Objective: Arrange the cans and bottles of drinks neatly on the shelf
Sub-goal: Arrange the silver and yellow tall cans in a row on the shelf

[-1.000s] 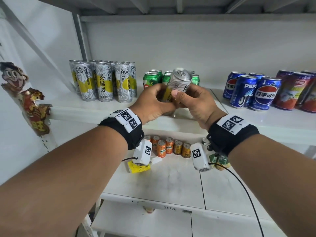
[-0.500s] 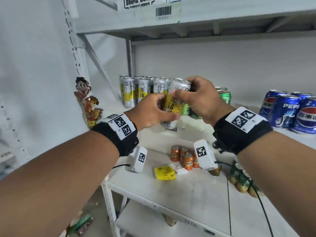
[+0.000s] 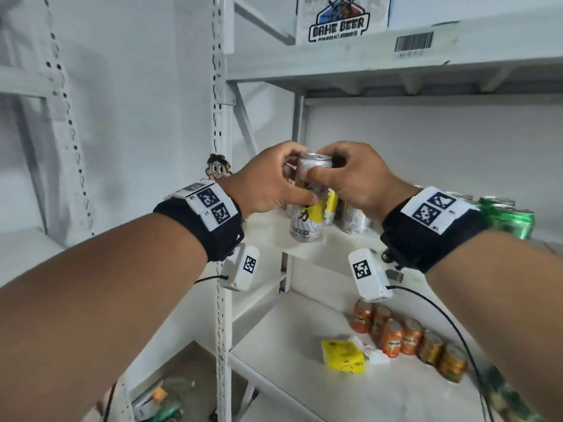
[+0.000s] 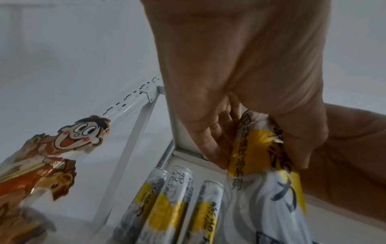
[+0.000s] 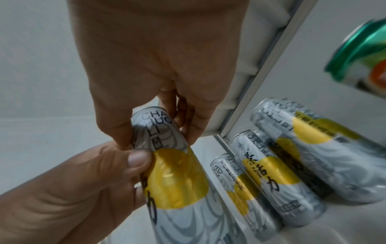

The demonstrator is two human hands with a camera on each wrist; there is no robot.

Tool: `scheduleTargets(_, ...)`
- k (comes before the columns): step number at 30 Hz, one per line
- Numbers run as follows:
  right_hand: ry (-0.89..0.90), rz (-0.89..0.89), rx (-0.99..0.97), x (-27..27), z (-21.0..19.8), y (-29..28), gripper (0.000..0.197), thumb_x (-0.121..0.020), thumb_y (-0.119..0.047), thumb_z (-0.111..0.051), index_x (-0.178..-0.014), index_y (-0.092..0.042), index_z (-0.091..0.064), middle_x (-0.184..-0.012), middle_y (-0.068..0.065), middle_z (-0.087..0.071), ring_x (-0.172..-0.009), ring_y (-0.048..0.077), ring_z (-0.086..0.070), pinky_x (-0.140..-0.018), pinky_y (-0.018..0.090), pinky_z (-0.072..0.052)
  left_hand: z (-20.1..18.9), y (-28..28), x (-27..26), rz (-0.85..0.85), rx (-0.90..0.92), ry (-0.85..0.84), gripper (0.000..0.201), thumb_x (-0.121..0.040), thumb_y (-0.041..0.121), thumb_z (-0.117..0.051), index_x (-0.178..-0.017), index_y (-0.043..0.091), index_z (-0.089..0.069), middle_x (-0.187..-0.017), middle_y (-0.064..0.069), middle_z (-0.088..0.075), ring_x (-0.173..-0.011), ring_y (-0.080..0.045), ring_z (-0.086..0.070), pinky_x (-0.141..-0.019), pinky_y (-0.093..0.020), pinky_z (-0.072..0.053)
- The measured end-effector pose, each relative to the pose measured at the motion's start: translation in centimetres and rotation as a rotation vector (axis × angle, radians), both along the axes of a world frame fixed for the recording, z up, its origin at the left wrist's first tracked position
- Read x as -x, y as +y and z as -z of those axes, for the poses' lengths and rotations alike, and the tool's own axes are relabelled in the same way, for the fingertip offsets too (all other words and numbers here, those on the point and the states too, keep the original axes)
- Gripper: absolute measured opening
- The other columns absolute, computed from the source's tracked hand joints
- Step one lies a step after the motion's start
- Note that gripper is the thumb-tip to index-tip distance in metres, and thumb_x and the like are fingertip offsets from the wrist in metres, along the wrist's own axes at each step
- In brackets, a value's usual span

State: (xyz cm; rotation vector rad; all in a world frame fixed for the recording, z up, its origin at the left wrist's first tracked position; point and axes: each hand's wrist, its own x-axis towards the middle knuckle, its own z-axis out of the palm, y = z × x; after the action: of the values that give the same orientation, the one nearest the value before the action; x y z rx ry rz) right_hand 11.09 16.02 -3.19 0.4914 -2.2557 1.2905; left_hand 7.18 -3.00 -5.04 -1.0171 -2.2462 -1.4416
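Centre of the head view: you hold a tall, slim silver can [image 3: 307, 205] upright between both hands, its base just above the front edge of the middle shelf [image 3: 268, 236]. The can is smooth metal with grey swirl print, a yellow disc and black characters; its rimmed lid faces up. Your left hand [image 3: 271, 181] grips the can's upper body, thumb on the near side and fingers curled round the far side. Your right hand [image 3: 353, 178] pinches the can near its top, thumb pressed on the near face, fingertips curled over the rim. Lower right of the frame, on the lower shelf, stand small orange cans [image 3: 408, 336] in a row beside a yellow packet [image 3: 344, 356]. Behind the held can, matching silver-and-yellow cans [image 5: 277, 178] stand grouped on the middle shelf; green cans [image 3: 511, 217] sit at right. At upper centre, a white carton [image 3: 341, 19] printed "BAHE BEER" rests on the top shelf.
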Motion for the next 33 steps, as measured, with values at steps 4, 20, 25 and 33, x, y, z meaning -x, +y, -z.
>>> scheduleTargets(4,0.007,0.052,-0.074,5.5,-0.9,-3.2,0.027,-0.083,-0.025,-0.087,-0.105,-0.014,-0.074,-0.096,0.005,-0.078,-0.087,0.021,-0.075,-0.081,0.040,-0.063,-1.6,-2.9,6.0,-0.004,0.075,0.032,0.076,-0.072,0.004,-0.096,-0.136,0.013,-0.059,-0.129,-0.003,-0.071,-0.116,-0.018,-0.072,-0.100,-0.033,-0.061)
scheduleTargets(20,0.065,0.508,-0.772,17.9,-2.2,-5.9,0.034,-0.091,-0.042,-0.068,-0.113,-0.016,-0.076,-0.113,0.006,-0.071,-0.101,0.021,-0.060,-0.080,0.026,-0.039,-2.3,-5.1,22.8,-0.137,0.315,0.075,0.036,-0.074,0.028,-0.090,-0.102,0.018,-0.071,-0.090,0.006,-0.069,-0.073,-0.006,-0.061,-0.056,-0.015,-0.047)
scheduleTargets(25,-0.011,0.498,-0.830,18.6,-2.1,-6.1,0.037,-0.090,-0.045,-0.067,-0.118,-0.022,-0.075,-0.113,0.004,-0.071,-0.100,0.020,-0.058,-0.080,0.027,-0.041,-2.6,-4.4,23.7,-0.190,0.517,0.198,0.043,-0.074,0.049,-0.079,-0.102,0.019,-0.065,-0.096,0.004,-0.066,-0.085,-0.013,-0.062,-0.066,-0.029,-0.047)
scheduleTargets(33,-0.061,0.509,-0.906,18.9,-1.7,-7.0,0.033,-0.089,-0.037,-0.068,-0.115,-0.017,-0.068,-0.103,0.006,-0.069,-0.090,0.025,-0.059,-0.073,0.032,-0.047,-3.6,-4.0,23.6,-0.222,0.623,0.296,0.038,-0.087,0.046,-0.075,-0.111,0.018,-0.070,-0.111,0.000,-0.065,-0.103,-0.021,-0.060,-0.086,-0.034,-0.051)
